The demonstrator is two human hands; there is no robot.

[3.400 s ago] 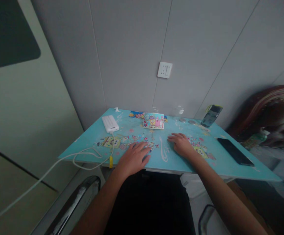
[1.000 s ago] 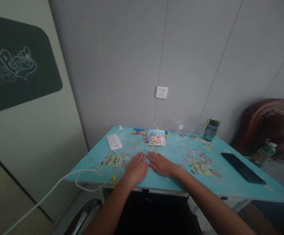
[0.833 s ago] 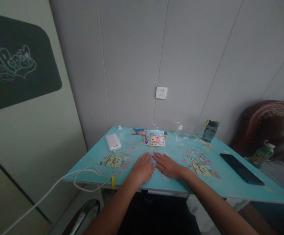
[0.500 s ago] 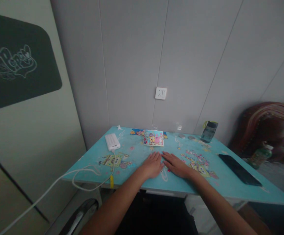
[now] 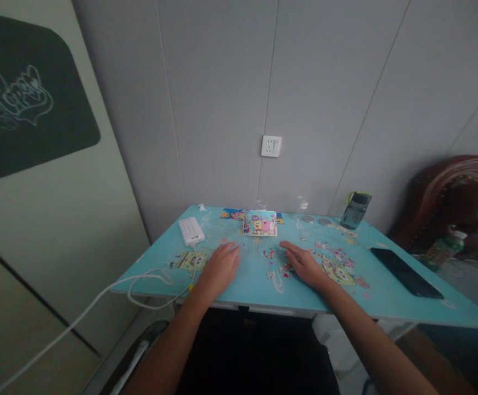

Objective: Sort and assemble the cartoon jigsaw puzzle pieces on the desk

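Note:
My left hand (image 5: pixel 223 266) rests palm down on the light-blue cartoon-printed table (image 5: pixel 251 288), its fingers stretched out and holding nothing. To the right, my right hand (image 5: pixel 305 265) lies with its fingers extended beside several small red and white pieces (image 5: pixel 270 274). Some of those pieces sit close to or partly under its fingers; they are too small to name exactly. Beyond both hands stands a cartoon picture card (image 5: pixel 260 224), with a flat blue printed strip (image 5: pixel 231 214) behind it.
At the left is a white power bank (image 5: pixel 191 231) with a white cable (image 5: pixel 140 275) trailing off the table. A black tablet-like slab (image 5: pixel 405 272) lies at the right. A dark water bottle (image 5: pixel 355 211) and round lids (image 5: pixel 325 221) are at the back, near the wall.
My hands were together at the table's middle, covering most of the small pieces. They have parted, the left one moving left and the right one slightly right, uncovering the pieces.

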